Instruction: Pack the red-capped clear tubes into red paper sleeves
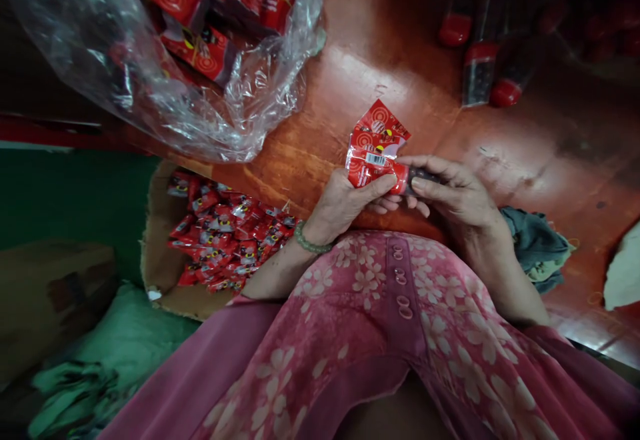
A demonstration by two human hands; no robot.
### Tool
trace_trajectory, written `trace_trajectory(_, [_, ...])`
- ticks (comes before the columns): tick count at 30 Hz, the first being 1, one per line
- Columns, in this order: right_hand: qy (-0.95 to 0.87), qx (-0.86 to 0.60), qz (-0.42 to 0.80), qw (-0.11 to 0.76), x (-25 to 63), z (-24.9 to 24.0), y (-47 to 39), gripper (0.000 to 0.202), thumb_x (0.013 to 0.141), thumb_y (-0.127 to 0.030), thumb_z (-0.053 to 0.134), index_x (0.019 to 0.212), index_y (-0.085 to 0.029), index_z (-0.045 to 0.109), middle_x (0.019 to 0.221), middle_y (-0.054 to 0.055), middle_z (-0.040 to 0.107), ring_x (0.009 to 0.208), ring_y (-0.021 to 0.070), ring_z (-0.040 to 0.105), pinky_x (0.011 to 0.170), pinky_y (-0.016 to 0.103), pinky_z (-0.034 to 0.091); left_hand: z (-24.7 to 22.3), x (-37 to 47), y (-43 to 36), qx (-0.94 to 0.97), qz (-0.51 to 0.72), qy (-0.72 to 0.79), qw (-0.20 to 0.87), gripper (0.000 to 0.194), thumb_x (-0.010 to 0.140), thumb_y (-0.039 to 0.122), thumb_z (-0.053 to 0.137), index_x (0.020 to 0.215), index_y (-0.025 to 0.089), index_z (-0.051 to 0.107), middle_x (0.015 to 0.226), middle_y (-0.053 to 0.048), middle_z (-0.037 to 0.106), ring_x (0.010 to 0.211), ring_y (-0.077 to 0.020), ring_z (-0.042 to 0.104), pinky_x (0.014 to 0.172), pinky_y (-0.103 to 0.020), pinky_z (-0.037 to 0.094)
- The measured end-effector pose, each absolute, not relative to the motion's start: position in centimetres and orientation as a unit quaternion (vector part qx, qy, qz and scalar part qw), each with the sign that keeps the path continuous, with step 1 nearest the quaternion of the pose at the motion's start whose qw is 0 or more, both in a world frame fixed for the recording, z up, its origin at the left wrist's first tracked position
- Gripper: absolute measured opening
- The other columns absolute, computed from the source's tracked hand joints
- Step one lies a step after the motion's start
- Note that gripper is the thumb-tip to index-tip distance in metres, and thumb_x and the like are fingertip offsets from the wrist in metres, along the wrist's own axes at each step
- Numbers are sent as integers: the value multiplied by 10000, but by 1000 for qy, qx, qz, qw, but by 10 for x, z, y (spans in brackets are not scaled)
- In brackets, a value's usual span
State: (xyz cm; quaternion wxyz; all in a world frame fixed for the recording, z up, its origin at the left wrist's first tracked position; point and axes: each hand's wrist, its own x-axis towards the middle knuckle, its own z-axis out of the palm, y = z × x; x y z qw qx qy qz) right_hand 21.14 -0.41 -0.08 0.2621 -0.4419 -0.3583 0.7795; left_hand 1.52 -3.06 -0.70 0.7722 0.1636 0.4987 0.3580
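Pink floral top [340, 287] nearest camera, row of ring shapes down its middle strip. Both hands just beyond it, over the table. Left hand [347, 197]: thumb pressed on the red end of a small dark container [423, 180], hand also gripping a red printed wrapper [373, 140]. Right hand [457, 190]: thumb and forefinger pinched narrow on the container's dark body; lower fingers partly hidden. Container lies roughly sideways between the hands, red end toward the left, against the wrapper's lower right. Can't tell how far inside, if at all. Wrapper fans up and away, barcode facing camera.

Green bracelet [313, 243] on left wrist. Brownish-red table [280, 170] underneath. Dark cloth [535, 243] on it, just beside the right forearm. Near the left forearm, cardboard box [154, 260] full of shiny red packets [227, 237]. Upper left, clear plastic bag [250, 137] with banded red bundles [197, 53] inside. Upper right, several red-ended containers [479, 75], dim, some blurred. Far right, pale object [623, 270], cut off by frame. Lower left, pale green sack [135, 340] beside a brown carton [55, 300].
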Motion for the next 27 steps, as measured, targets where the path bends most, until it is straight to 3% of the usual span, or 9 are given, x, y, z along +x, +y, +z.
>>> trace_trajectory(10, [-395,-462,751,259,214,6,-4,363,869,-336,812,1222,-265,770,753,-22,739,631,117,662,503,213,518,-9,15,-31,172,357,494,774,440,689,532,903,812,137,751,685,-38,779,565,-140,736,540,-194,597])
trace_trajectory(21, [-347,-398,809,258,220,-1,-2,394,869,-321,807,1252,-242,752,768,0,776,631,139,727,421,177,509,-10,15,-28,161,338,477,795,457,675,544,906,821,147,735,702,-32,779,564,-134,724,558,-209,597])
trace_trajectory(27, [-404,-432,757,278,217,1,-9,383,917,-356,762,1288,-268,721,762,-21,736,617,126,697,431,183,505,-10,14,-28,164,330,481,796,426,720,541,879,821,152,736,731,-37,789,607,-161,749,570,-231,609])
